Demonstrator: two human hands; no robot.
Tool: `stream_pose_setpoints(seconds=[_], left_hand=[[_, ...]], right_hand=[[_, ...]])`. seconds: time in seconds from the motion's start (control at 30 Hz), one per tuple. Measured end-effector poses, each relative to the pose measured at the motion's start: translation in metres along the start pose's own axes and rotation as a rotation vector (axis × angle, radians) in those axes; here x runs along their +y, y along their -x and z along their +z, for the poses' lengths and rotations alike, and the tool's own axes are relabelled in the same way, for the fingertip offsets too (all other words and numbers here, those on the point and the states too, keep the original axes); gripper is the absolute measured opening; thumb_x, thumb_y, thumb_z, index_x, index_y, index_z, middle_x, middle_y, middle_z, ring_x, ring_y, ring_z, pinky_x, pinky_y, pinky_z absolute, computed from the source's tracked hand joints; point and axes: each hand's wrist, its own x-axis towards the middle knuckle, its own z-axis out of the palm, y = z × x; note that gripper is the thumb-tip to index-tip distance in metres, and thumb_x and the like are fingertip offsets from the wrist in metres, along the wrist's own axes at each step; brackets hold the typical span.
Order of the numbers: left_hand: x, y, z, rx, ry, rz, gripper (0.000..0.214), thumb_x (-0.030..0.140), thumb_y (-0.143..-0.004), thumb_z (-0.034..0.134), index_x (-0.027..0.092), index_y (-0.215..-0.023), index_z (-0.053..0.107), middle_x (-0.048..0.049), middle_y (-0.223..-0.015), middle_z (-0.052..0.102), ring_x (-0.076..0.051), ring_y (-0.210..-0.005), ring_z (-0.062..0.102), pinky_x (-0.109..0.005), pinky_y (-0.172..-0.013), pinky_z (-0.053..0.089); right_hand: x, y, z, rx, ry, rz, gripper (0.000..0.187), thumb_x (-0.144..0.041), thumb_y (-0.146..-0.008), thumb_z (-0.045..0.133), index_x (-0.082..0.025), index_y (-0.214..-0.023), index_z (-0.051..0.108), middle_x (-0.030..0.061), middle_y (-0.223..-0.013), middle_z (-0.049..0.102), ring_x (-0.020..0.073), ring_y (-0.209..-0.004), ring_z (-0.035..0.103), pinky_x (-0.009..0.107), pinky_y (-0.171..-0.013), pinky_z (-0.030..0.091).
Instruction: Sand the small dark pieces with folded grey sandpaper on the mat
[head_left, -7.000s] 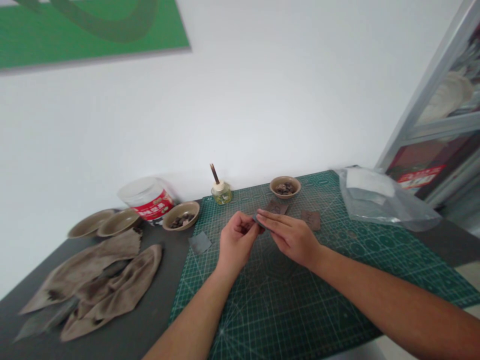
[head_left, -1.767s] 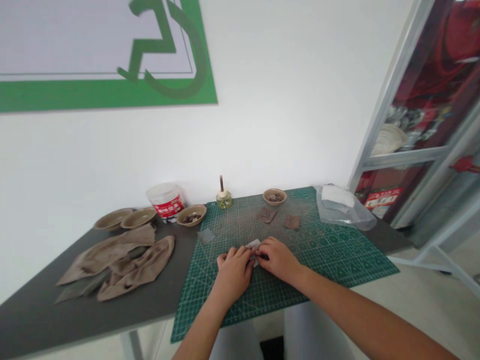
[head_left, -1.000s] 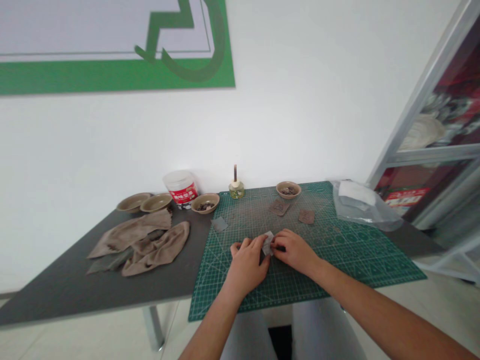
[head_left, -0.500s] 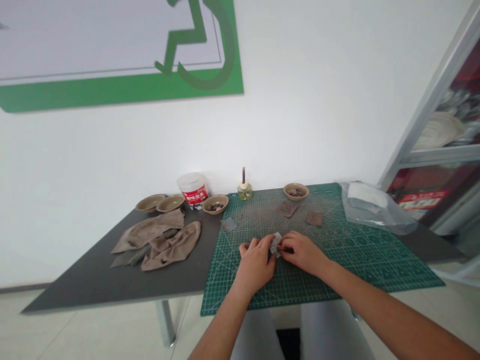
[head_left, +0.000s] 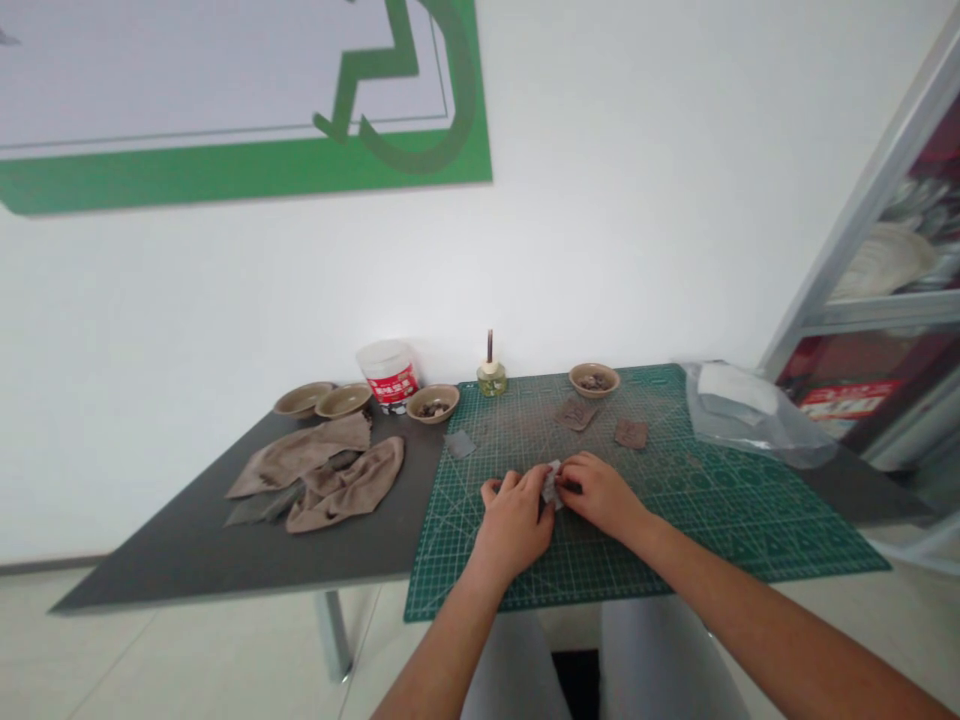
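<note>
A small light-grey piece (head_left: 551, 487), thin like paper or cloth, is held low over the green cutting mat (head_left: 675, 520). My left hand (head_left: 517, 515) grips its left side between thumb and fingers. On its other side, the closed fingers of my right hand (head_left: 598, 492) pinch at its edge; whether they hold anything further is hidden. Beyond my hands lie two brown square scraps, one darker (head_left: 576, 413) and one redder (head_left: 631, 433). A pale grey square (head_left: 460, 444) rests near the mat's left edge.
Small bowls with dark bits stand at the back, one on the mat (head_left: 594, 380) and one left of it (head_left: 433, 404). Two more bowls (head_left: 343, 401), a plastic tub (head_left: 388, 375), brown cloths (head_left: 345, 485), a glass bottle (head_left: 491, 378) and a clear bag (head_left: 750, 415) surround the mat.
My right hand has shifted slightly toward the left and up, and less of the light-grey piece shows between my hands. The whole view has tilted a little.
</note>
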Motion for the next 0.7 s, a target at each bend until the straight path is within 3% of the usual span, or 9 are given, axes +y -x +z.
stream_pose_setpoints(seconds=[0.37, 0.5, 0.7], left_hand=[[0.0012, 0.0017, -0.0007, 0.018, 0.008, -0.012, 0.043, 0.026, -0.088, 0.047, 0.029, -0.131, 0.041, -0.0043, -0.119, 0.060, -0.025, -0.108, 0.049, -0.047, -0.096, 0.029], [0.0025, 0.0019, -0.0019, 0.004, -0.011, -0.014, 0.044, 0.026, -0.089, 0.046, 0.029, -0.132, 0.039, -0.0046, -0.121, 0.059, -0.025, -0.109, 0.049, -0.047, -0.096, 0.029], [0.0032, 0.0023, -0.0019, 0.013, 0.006, -0.014, 0.046, 0.025, -0.088, 0.047, 0.031, -0.133, 0.037, -0.0037, -0.123, 0.058, -0.026, -0.109, 0.049, -0.047, -0.095, 0.030]], right_hand=[[-0.0047, 0.0004, -0.0030, -0.035, 0.038, 0.024, 0.005, -0.019, -0.083, 0.063, -0.019, -0.082, 0.068, 0.0045, -0.087, 0.067, 0.0192, -0.090, 0.056, 0.032, -0.083, 0.042], [-0.0045, 0.0035, -0.0049, -0.093, 0.020, -0.047, 0.005, -0.020, -0.083, 0.063, -0.020, -0.081, 0.068, 0.0036, -0.088, 0.068, 0.0187, -0.090, 0.056, 0.031, -0.083, 0.042], [-0.0032, 0.0060, -0.0067, -0.059, 0.067, 0.014, 0.006, -0.020, -0.084, 0.062, -0.020, -0.079, 0.067, 0.0038, -0.086, 0.067, 0.0193, -0.089, 0.056, 0.032, -0.083, 0.041]])
